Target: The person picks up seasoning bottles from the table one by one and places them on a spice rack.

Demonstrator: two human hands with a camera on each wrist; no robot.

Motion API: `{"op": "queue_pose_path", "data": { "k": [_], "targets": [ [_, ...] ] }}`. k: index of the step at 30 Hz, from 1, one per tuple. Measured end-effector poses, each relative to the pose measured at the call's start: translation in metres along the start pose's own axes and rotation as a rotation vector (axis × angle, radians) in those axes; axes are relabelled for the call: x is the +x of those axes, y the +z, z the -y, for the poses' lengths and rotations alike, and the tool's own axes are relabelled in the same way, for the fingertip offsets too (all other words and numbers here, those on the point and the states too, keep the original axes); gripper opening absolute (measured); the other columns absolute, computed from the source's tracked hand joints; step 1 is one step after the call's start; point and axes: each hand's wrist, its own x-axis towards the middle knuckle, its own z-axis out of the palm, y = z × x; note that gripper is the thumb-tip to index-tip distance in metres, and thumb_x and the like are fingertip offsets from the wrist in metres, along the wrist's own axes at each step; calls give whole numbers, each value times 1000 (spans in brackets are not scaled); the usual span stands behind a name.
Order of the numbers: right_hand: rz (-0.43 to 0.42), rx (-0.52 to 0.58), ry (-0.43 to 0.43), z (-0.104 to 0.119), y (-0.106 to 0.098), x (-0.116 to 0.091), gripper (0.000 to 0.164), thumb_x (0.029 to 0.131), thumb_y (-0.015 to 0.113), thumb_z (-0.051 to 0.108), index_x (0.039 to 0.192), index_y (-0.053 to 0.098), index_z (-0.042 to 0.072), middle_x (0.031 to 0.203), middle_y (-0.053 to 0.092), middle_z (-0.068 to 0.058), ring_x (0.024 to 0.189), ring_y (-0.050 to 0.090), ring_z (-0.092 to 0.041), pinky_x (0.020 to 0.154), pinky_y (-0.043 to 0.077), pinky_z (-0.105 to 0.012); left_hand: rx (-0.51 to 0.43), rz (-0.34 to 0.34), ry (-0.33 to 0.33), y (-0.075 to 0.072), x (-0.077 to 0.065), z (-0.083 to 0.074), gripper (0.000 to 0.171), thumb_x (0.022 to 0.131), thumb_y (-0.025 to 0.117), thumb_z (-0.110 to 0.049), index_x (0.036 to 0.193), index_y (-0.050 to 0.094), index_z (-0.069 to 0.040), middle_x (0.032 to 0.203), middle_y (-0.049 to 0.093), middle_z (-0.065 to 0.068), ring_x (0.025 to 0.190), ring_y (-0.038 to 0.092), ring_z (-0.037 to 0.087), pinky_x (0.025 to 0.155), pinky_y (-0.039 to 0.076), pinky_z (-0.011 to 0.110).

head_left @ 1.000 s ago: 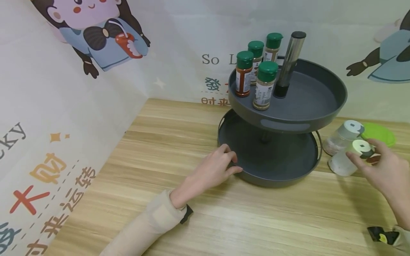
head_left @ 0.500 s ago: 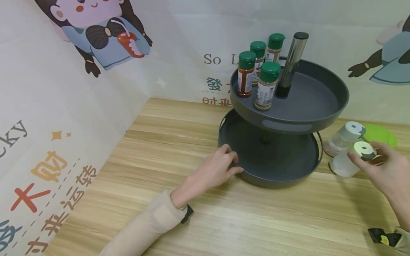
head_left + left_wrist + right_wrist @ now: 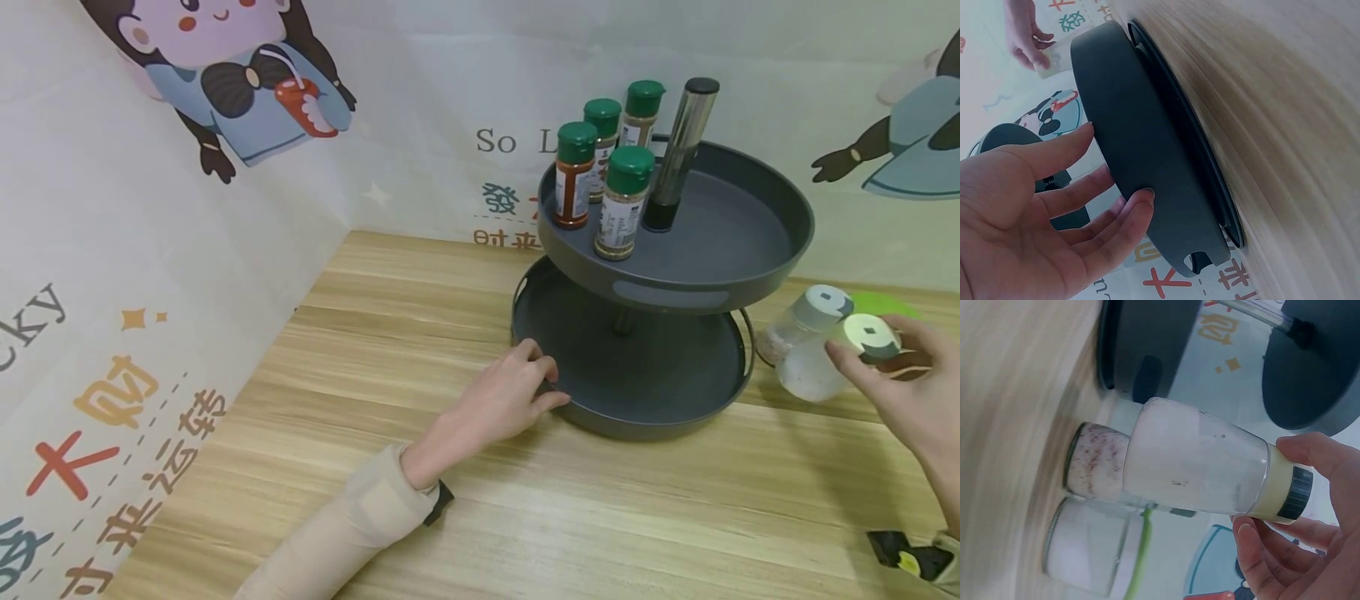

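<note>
My right hand [image 3: 911,375] pinches the pale yellow cap of a clear seasoning shaker [image 3: 1194,459] between thumb and fingers. White contents show through the shaker, and its base is raised off the table. My left hand [image 3: 502,392] grips the near-left rim of the lower tier of a dark grey two-tier rotating tray [image 3: 637,425]. In the left wrist view, the thumb and fingers of that hand [image 3: 1066,206] meet the tier's edge. The lower tier holds nothing. On the upper tier [image 3: 750,225] stand several green-capped spice bottles [image 3: 618,204], left of the metal post [image 3: 678,154].
A second shaker [image 3: 1097,459] with pinkish grains stands on the table right of the tray. Beside it is a green-lidded jar [image 3: 1094,547], mostly hidden in the head view. The wooden table [image 3: 360,333] meets a printed cloth backdrop [image 3: 420,100].
My right hand has lifted the shaker off the table, moving it slightly up and right. The left hand stays at the tray's rim.
</note>
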Motion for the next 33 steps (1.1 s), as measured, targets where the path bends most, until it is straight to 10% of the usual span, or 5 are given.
{"op": "queue_pose_path", "data": {
  "k": [2,10,33],
  "targets": [
    [4,32,3,26,-8,-3,45,74,76,18,115,62,4,86,58,0,67,41,9,56,32,-2,-2,-2,-1,0,0,0,29,86,61,-38,96,65,-12,101,51,5,82,52,15,70,47,27],
    [24,39,28,91,-22,-4,42,78,71,14,116,59,-1,84,41,30,69,39,13,60,30,-2,-8,-11,0,0,0,1,28,86,62,-37,96,65,-11,100,50,4,80,51,14,68,46,26],
    [-37,55,-61,122,-7,9,47,70,78,25,111,65,8,83,46,29,57,42,18,54,33,-3,-15,-21,31,3,0,1,26,86,62,-35,94,64,-10,95,48,4,77,49,14,67,45,25]
  ]
}}
